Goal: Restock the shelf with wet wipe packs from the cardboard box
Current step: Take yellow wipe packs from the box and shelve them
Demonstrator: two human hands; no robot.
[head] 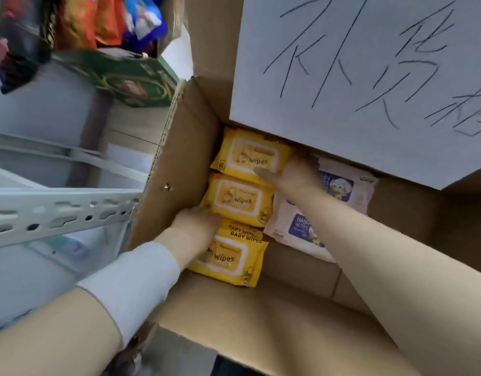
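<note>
Left hand [196,226] at 8 o'clock, right hand [290,172] at 2 o'clock of yellow plastic wipe packs [239,200] | grips unclear | best: press inward, lift level

Bright, even light; soft motion blur throughout, with wide-angle bending at edges.

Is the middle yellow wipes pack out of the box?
Not out: the middle yellow pack lies flat, label up, inside the cardboard box.
</note>
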